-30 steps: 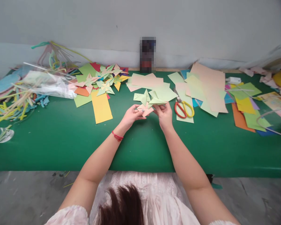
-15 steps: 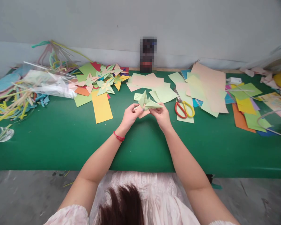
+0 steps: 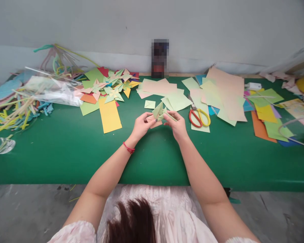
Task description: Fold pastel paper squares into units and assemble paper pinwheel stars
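Observation:
A folded paper piece [image 3: 157, 110] in pale green and pink is held between my two hands above the green table, its pointed flaps standing up. My left hand [image 3: 141, 125] pinches its left, pink part between thumb and fingers. At its right side, my right hand [image 3: 177, 125] is closed on a pale green flap. Just beyond lies a small folded green square [image 3: 150, 104]. Flat green sheets [image 3: 177, 102] rest behind my right hand. The fingers partly cover the folded piece.
Scissors [image 3: 199, 118] with red and yellow handles lie on paper to the right. Folded paper stars [image 3: 114, 92] are heaped at the back left, near a yellow sheet [image 3: 110, 116]. Paper strips [image 3: 17, 111] cover the far left. A pixelated upright object [image 3: 160, 59] stands against the wall.
The folded piece has turned in my hands, and its upright green flap leans further right. My right hand has shifted slightly right, its fingers now further over the green flap.

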A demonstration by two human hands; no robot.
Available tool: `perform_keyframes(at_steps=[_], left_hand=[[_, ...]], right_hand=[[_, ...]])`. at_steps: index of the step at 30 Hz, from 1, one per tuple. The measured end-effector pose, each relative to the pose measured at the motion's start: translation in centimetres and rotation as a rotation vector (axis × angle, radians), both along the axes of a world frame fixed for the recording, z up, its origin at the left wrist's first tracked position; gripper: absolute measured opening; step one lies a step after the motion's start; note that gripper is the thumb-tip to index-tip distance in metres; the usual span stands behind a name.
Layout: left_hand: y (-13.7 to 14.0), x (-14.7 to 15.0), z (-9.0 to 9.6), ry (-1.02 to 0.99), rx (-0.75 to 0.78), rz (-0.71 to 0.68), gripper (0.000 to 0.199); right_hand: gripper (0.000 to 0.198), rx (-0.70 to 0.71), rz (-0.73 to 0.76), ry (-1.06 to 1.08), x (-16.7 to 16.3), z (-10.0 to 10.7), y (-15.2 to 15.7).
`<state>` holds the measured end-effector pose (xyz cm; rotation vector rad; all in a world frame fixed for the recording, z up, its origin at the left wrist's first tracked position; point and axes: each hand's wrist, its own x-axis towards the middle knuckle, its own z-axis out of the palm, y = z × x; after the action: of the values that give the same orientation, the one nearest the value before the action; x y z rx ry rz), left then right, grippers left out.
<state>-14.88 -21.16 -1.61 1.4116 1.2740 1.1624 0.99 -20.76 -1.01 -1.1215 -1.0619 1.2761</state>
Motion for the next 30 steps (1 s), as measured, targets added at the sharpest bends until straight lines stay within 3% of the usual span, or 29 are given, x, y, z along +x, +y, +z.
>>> perform_keyframes(at_steps=[14,30], left_hand=[[-0.1,0.2,0.5,-0.314,-0.157,0.017,0.033],[0.0,0.0,0.6,-0.326,-0.113,0.09,0.03]], right_hand=[[0.032,0.011,0.01,-0.073,-0.1,0.0,-0.2],[0.029,-0.05,0.043,-0.044,-1.1,-0.4,-0.6]])
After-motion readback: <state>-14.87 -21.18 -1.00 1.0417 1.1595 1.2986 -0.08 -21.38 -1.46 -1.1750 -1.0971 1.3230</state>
